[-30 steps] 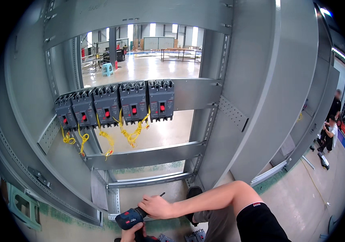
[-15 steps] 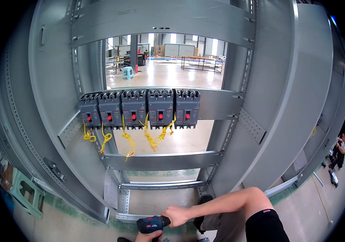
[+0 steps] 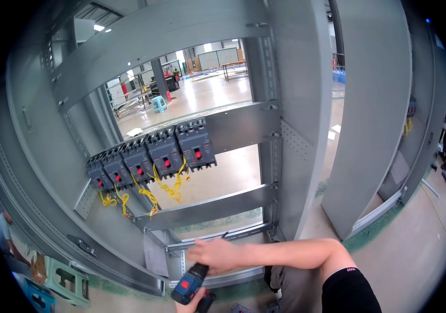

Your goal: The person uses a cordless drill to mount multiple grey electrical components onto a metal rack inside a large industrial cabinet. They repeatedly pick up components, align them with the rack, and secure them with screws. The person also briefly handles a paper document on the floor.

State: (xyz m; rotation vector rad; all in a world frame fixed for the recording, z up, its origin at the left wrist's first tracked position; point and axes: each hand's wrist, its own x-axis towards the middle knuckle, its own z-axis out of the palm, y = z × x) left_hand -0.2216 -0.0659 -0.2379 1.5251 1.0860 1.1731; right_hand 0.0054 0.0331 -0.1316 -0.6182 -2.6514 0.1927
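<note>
My left hand (image 3: 196,301) grips the handle of a dark blue cordless drill (image 3: 185,287) low in the picture, its nose tilted up and away. My right hand (image 3: 216,254), slightly blurred, is closed at the black chuck (image 3: 198,271); its fingers hide the drill's front end. A thin dark tip (image 3: 225,235) pokes out above that hand; I cannot tell what it is. Beyond the drill, a row of dark grey circuit breakers (image 3: 166,156) with red toggles sits on a grey crossbar. Looped yellow wires (image 3: 170,189) hang from them, apart from both hands.
A grey cabinet frame surrounds the work, with a lower crossbar (image 3: 212,206) and a bottom rail (image 3: 243,275). An open door panel (image 3: 371,120) stands at right. Green stool (image 3: 66,281) and blue stool (image 3: 39,297) are lower left. Other people are at both edges.
The view has swung right and tilted, so the breakers sit further left. The drill has risen and now points upward instead of sideways; my right hand stays at its chuck.
</note>
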